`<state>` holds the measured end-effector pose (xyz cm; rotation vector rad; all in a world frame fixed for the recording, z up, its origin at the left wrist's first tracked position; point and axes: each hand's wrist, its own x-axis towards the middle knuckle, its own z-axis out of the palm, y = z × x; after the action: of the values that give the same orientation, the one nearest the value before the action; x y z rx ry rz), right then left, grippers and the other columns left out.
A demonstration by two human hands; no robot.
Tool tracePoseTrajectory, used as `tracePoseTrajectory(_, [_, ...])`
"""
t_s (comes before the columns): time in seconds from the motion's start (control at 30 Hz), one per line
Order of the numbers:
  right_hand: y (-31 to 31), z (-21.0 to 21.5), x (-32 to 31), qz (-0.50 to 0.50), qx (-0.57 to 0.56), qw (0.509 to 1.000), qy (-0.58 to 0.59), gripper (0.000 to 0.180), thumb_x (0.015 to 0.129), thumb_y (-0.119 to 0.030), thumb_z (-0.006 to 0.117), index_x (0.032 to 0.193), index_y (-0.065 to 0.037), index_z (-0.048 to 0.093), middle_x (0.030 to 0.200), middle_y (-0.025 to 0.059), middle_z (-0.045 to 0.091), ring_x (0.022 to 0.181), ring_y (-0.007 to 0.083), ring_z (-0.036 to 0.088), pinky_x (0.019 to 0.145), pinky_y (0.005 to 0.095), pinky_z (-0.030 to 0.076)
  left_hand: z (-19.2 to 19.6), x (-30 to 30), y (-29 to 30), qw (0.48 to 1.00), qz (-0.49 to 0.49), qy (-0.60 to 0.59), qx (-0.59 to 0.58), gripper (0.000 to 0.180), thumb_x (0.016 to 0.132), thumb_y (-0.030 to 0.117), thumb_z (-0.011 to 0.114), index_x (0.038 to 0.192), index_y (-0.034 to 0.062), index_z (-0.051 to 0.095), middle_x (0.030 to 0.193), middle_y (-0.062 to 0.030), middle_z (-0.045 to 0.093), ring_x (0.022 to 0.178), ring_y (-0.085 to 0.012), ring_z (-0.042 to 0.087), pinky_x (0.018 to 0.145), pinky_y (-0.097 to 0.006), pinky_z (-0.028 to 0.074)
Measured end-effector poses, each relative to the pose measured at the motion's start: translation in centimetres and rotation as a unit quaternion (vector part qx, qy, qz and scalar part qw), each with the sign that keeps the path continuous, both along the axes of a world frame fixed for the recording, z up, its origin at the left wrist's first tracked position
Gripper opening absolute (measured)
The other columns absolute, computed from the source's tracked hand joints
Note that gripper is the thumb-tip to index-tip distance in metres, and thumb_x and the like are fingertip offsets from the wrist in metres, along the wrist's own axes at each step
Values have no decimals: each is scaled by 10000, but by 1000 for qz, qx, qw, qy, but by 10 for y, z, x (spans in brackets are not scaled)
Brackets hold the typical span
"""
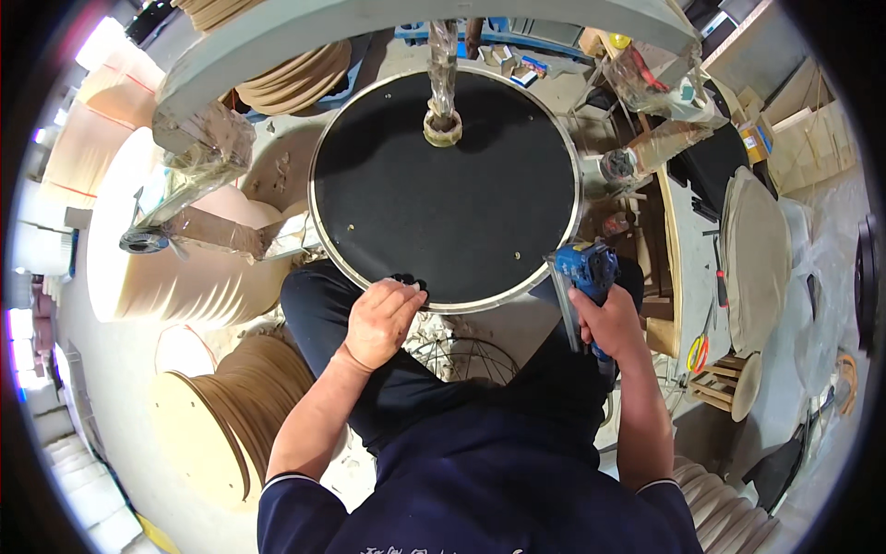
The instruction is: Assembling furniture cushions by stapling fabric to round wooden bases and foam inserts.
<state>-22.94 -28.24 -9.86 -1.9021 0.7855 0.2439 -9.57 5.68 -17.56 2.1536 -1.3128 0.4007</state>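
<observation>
In front of me is a large round seat-like disc [443,198] faced with black fabric and ringed by a pale rim. A few small shiny metal bits show on its face. At its near left edge my left hand [380,321] is closed in a pinch on a small bunch of black fabric [409,281]. My right hand [609,323] is wrapped round the handle of a blue staple gun [587,265]. The gun's nose is close to the disc's right near rim; whether they touch, I cannot tell.
A plastic-wrapped frame [443,65] arches over the disc. Stacks of pale round boards [231,425] stand to the left. On the right bench [688,268] lie yellow-handled scissors [699,353] and a red-handled tool [721,286]. A small wooden stool [724,383] is beside it.
</observation>
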Motion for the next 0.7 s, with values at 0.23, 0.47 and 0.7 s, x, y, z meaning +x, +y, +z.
tracePoseTrajectory(0.23, [6,5,1,2,-7,1000,-7,308,991,-313,725,913,-24,651,638,13,609,511,88,588,506,266,484,0,-11,2,998,29,-8,56,392,782,57,726,1170,3,740,1129,-76,700,1065,-253,659,963,-400,559])
tracePoseTrajectory(0.47, [23,11,-4,63,33,997,5,346,965,-310,737,932,22,647,612,42,617,514,118,604,524,306,483,-5,-20,3,997,29,-11,64,442,773,39,745,1215,22,741,1133,-63,681,1069,-252,651,970,-411,561])
tracePoseTrajectory(0.7, [26,16,-4,67,-2,997,33,353,963,-317,732,968,26,650,644,50,632,524,129,615,537,316,495,-8,-28,-10,998,41,-18,37,419,761,38,746,1180,39,763,1114,-37,688,1056,-229,660,936,-386,577])
